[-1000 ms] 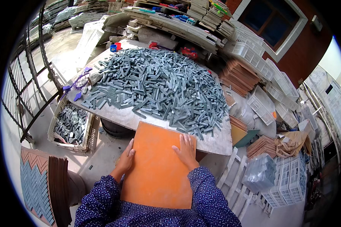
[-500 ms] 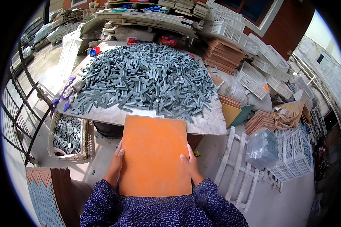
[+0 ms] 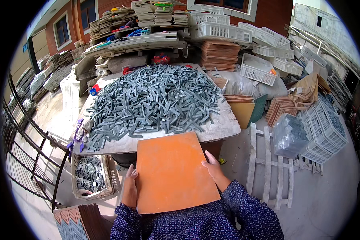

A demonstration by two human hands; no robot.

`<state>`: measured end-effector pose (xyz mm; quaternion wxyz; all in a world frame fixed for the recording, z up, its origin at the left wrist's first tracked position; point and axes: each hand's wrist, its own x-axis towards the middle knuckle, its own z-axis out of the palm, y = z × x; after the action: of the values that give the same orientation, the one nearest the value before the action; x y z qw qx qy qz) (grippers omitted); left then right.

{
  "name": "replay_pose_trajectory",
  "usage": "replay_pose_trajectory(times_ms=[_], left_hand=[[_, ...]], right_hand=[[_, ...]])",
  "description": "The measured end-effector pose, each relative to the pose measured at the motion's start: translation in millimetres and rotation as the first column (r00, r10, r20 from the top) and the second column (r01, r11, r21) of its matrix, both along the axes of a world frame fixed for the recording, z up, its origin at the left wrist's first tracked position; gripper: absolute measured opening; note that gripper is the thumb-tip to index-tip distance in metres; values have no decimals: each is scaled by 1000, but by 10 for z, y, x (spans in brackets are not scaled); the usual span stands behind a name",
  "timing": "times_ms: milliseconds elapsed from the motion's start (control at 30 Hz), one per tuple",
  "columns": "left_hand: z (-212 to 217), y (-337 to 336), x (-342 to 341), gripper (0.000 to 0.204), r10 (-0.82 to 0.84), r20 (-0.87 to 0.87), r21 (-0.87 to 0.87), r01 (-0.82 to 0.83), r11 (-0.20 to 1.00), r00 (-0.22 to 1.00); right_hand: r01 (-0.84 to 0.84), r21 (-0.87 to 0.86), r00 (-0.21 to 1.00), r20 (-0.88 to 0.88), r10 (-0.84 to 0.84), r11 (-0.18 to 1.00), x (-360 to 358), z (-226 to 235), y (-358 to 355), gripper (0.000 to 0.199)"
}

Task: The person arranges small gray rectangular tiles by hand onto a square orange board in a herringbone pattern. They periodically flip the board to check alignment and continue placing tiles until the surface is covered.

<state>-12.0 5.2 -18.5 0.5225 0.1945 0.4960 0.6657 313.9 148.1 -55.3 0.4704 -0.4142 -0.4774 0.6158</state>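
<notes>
I hold a flat orange square board (image 3: 173,172) in front of my body, its far edge against the near edge of the round table (image 3: 224,127). My left hand (image 3: 129,189) grips the board's left edge and my right hand (image 3: 214,169) grips its right edge. Both forearms wear dark blue patterned sleeves. A big heap of grey strip-shaped tiles (image 3: 156,100) covers the tabletop beyond the board.
A basket (image 3: 78,192) of grey strips sits on the floor at the left, beside a metal railing (image 3: 32,152). A herringbone tile panel (image 3: 74,224) stands at lower left. White crates (image 3: 324,132), a wooden pallet (image 3: 268,164) and stacked tiles (image 3: 222,54) lie right and behind.
The view has swung up and to the right, so the table and board sit more centred. Both hands keep their grip on the orange board, which stays at the table's near edge.
</notes>
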Motion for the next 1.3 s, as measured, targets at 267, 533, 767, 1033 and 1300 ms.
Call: replay_pose_trajectory(times_ms=[267,533,767,1033,1300], left_hand=[[1012,861,-643,56,26,-74,186,-12,982,997],[1314,1086,-657,52,70,-97,90,-61,994,993],[1349,925,-476,45,3,-191,-26,-8,1000,982],[407,246,-291,60,-170,-414,-113,135,984,894],[-244,-85,185,63,-146,-574,-94,112,989,806]], right_hand=[[37,132,973,-229,-6,991,-284,1464,718,44],[-33,-58,991,-133,25,998,-374,1800,863,55],[-80,-113,987,-146,63,990,-314,1661,800,54],[-167,157,985,70,158,973,-62,769,317,39],[-27,365,870,468,-158,931,108,-70,-121,53]])
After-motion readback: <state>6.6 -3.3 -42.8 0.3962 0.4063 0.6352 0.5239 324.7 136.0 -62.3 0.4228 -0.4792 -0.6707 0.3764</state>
